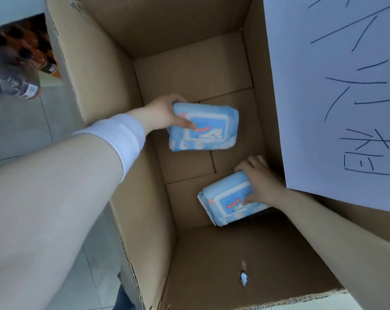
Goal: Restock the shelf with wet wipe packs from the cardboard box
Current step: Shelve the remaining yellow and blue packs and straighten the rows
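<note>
Blue-wrapped, both lie deep inside the cardboard box (113, 86). By its left end the left hand (165, 113) grasps the far pack (204, 127); the right hand (260, 179) grasps the near pack (229, 201) by its right end.

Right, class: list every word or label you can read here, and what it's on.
On the white sheet: handwritten characters, sideways and cut off; none surely readable.
On the far wipe pack and the near wipe pack: red strip print, too blurred.
On the bottle label: too blurred.
</note>
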{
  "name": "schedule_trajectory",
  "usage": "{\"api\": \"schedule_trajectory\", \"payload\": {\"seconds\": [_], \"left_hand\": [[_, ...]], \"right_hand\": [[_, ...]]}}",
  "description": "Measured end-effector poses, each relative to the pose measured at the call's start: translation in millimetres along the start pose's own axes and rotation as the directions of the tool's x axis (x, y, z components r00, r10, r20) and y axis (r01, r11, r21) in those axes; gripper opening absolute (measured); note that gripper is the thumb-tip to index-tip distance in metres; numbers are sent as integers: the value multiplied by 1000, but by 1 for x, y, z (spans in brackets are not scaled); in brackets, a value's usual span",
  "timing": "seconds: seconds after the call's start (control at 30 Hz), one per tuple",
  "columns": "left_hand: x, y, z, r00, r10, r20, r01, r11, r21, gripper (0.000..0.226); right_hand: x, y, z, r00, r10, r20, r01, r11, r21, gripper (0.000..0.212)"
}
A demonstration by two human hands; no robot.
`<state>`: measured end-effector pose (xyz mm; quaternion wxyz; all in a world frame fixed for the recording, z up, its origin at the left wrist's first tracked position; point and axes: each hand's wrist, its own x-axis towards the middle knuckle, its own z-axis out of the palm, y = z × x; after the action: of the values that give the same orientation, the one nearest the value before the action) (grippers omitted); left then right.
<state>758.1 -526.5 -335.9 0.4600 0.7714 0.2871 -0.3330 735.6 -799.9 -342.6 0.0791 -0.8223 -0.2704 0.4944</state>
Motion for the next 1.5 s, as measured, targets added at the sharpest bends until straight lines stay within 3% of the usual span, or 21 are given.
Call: {"api": "schedule_trajectory", "payload": {"seconds": [0.07,0.17,0.23,0.3,0.4,0.47,0.53,0.63,0.67,0.77,0.87,0.93,1.0,1.17,1.23,1.37,1.5], "left_hand": [[3,3,11,984,-96,-149,57,967,-249,75],[6,1,34,941,-278,-195,124,816,-565,85],[8,-7,47,929,-355,-105,166,653,-739,81],[9,-15,57,933,-357,-34,184,558,-809,71],[5,-19,65,936,-352,19,191,462,-866,27],[2,-15,65,929,-367,56,225,437,-871,18],[0,-11,63,937,-343,66,229,461,-857,18],[-6,0,62,939,-342,49,235,529,-816,28],[-9,4,62,941,-339,14,212,557,-803,31],[-17,17,62,945,-278,-175,63,677,-734,39],[-35,26,50,938,-162,-307,-38,832,-554,53],[-59,32,33,933,-79,-352,-109,869,-483,52],[-92,35,7,925,-26,-380,-174,859,-482,49],[-205,35,-77,917,6,-399,-275,735,-620,53],[-259,33,-110,901,48,-431,-338,699,-630,38],[-360,14,-168,810,111,-575,-507,624,-594,18],[-440,-24,-211,762,80,-642,-571,551,-609,49]], "right_hand": [[0,-4,5,982,137,-128,-86,936,340,89],[-2,-6,18,916,390,-100,-236,721,652,103],[-2,1,31,883,469,2,-317,593,740,101],[-6,9,39,878,464,117,-361,482,798,100],[-13,15,43,891,413,187,-375,440,815,128],[-14,17,43,882,420,214,-391,398,830,137],[-16,14,38,872,418,256,-420,368,830,120],[-21,8,31,853,377,361,-482,301,823,52],[-24,3,29,855,359,376,-484,289,826,39],[-32,-12,29,870,363,334,-441,267,857,28],[-45,-34,33,859,463,216,-384,305,871,32],[-59,-53,32,830,548,104,-363,390,846,45],[-83,-78,22,785,620,18,-358,429,829,54],[-171,-148,-23,725,667,-170,-291,520,803,52],[-211,-180,-42,720,653,-236,-206,526,825,48],[-277,-246,-70,796,503,-336,89,452,887,41],[-309,-318,-69,913,270,-307,221,306,926,89]]}}
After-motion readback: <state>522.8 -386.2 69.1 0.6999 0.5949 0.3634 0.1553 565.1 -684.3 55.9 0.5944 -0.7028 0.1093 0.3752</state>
